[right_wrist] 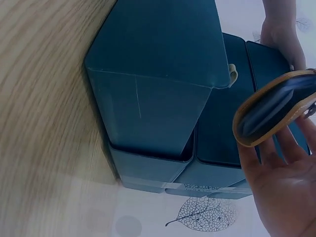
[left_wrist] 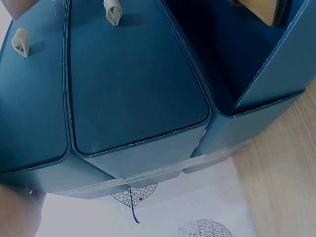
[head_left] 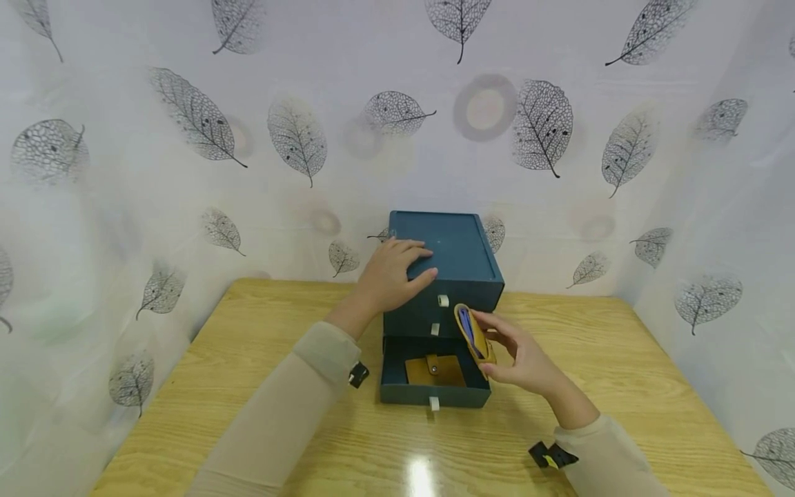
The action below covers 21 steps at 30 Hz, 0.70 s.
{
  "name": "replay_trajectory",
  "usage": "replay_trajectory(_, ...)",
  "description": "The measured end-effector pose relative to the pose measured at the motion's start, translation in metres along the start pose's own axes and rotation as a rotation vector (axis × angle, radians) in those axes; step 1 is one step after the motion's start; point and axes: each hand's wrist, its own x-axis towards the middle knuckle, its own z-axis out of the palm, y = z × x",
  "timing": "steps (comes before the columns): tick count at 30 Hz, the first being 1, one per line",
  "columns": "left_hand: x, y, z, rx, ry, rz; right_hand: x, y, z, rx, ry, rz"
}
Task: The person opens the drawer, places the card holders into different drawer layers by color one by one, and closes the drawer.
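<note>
A dark blue three-drawer box (head_left: 453, 241) stands on the table with its bottom drawer (head_left: 404, 395) pulled out. Inside that drawer lies a tan leather wallet (head_left: 450, 373) with a snap strap; only its corner (left_wrist: 266, 11) shows in the left wrist view. My left hand (head_left: 391, 275) rests on the front left of the box top, fingers relaxed. Just above the drawer's right side, my right hand (head_left: 528, 359) holds a yellow-brown card wallet (head_left: 481, 345) between thumb and fingers. The wallet is tilted, its purple-blue inner sleeves showing; its curved edge (right_wrist: 243, 123) faces the right wrist camera.
White loop tabs mark the top drawer (head_left: 444, 301), the middle drawer (head_left: 435, 329) and the bottom one. The wood-grain table (head_left: 279, 331) extends on both sides. A white curtain (head_left: 348, 62) with leaf prints hangs behind the box.
</note>
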Motion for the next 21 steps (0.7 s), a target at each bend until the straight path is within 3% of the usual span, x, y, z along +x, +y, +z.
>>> replay_trajectory(12,-0.001,0.001,0.0,-0.003,0.006,0.001,0.01,-0.003,0.005,-0.239,-0.141,0.121)
replay_trajectory(21,0.0,0.0,0.002,0.003,0.011,0.009,0.02,-0.003,0.013,-0.312,-0.237,0.167)
